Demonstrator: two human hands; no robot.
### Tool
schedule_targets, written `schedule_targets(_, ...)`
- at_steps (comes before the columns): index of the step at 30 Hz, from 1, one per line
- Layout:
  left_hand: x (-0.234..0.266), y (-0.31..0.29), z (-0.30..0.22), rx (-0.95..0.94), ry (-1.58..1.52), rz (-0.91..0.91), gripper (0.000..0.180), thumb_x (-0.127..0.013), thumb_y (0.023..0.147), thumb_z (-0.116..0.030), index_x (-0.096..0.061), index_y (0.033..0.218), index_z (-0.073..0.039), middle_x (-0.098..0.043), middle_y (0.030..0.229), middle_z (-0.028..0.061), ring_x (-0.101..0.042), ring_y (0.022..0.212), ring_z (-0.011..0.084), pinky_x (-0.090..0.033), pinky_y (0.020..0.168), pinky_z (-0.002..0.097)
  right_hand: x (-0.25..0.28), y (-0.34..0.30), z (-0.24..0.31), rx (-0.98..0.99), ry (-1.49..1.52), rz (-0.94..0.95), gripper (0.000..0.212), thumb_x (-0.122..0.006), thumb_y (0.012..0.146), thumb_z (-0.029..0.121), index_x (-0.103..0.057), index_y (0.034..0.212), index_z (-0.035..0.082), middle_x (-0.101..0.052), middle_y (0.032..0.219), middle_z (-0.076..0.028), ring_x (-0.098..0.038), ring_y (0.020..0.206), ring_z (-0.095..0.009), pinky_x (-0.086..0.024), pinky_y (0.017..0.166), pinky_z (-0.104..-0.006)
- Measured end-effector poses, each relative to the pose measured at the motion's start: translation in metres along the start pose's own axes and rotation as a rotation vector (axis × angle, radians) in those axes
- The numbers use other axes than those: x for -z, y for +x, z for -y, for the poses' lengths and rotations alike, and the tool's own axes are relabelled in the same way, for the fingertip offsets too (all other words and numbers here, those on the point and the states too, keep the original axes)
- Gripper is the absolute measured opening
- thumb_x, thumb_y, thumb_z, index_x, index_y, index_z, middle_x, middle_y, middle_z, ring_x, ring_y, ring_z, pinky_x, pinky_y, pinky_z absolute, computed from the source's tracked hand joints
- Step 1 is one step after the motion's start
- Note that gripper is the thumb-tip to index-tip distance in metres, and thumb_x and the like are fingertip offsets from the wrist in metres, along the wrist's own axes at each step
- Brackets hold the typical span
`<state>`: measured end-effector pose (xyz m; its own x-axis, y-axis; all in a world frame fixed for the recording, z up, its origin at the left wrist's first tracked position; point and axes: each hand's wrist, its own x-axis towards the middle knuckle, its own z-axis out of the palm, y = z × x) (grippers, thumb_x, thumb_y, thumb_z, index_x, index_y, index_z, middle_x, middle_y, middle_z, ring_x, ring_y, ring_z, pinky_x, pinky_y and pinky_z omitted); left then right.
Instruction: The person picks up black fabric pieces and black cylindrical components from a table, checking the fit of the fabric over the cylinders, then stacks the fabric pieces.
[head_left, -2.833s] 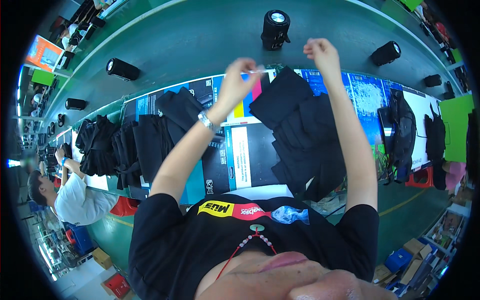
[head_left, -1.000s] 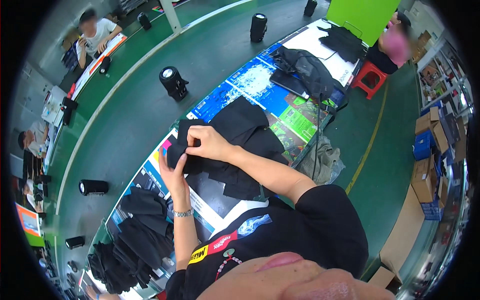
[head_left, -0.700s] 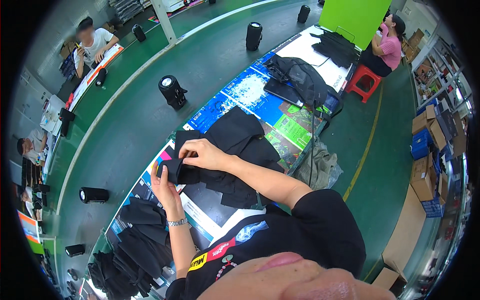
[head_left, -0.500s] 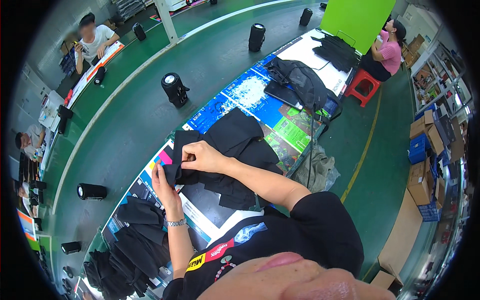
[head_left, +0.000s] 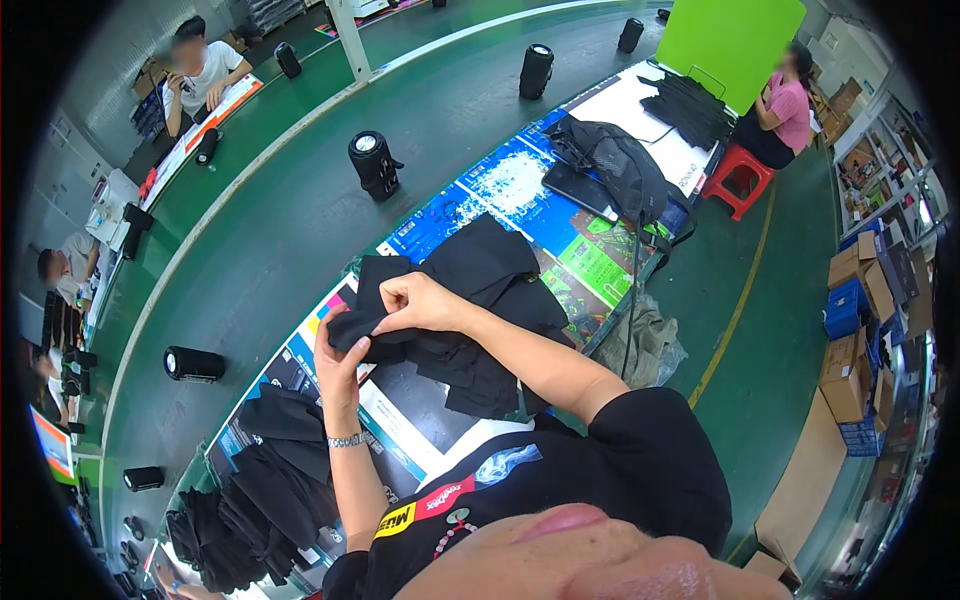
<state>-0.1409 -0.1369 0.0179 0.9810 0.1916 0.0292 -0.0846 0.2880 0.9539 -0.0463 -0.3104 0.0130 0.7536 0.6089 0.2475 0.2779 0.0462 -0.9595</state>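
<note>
Lying between fingers: black cloth

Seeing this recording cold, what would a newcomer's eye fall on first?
Probably the bright green panel at upper right, near a red stool. Near the centre, the left hand and right hand hold a black cloth piece at a pile of black cloth. Beyond, black cylinders, some upright, some lying, dot a green surface.

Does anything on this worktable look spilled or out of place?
Nothing looks spilled; the white splash seems printed on the blue covering. The slumped black bag looks slightly out of place, its strap trailing over the table edge.
</note>
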Motion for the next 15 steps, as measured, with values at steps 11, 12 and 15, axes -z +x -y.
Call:
schedule_targets(11, 0.003, 0.005, 0.018, 0.086, -0.156, -0.097, 0.039, -0.065, 0.087, -0.005, -0.05, 0.124, -0.004, -0.059, 0.107, 0.006, -0.058, 0.095, 0.0103, -0.048, 0.078, 0.023, -0.006, 0.002, 0.002, -0.001, 0.167, 0.055, 0.037, -0.07, 0.085, 0.016, -0.042, 0.062, 0.006, -0.038, 0.058, 0.006, -0.033, 0.059, -0.001, -0.027, 0.05, -0.0228)
schedule_targets(12, 0.004, 0.007, 0.024, 0.083, -0.154, -0.099, 0.039, -0.065, 0.087, -0.005, -0.05, 0.124, -0.004, -0.059, 0.107, 0.006, -0.058, 0.095, 0.0103, -0.048, 0.078, 0.023, -0.008, 0.001, -0.001, 0.04, 0.071, 0.076, 0.036, -0.07, 0.085, 0.015, -0.043, 0.063, 0.006, -0.039, 0.058, 0.006, -0.034, 0.058, -0.002, -0.028, 0.05, -0.0229)
schedule_targets(15, -0.005, 0.004, 0.025, -0.313, 0.436, -0.188, 0.053, -0.064, 0.083, 0.005, -0.043, 0.132, 0.0, -0.056, 0.112, 0.0083, -0.056, 0.098, 0.0114, -0.047, 0.079, 0.0221, -0.016, -0.003, 0.008, 0.085, -0.052, 0.066, 0.031, -0.071, 0.079, 0.014, -0.047, 0.064, 0.001, -0.045, 0.055, -0.003, -0.039, 0.055, -0.007, -0.034, 0.05, -0.0286)
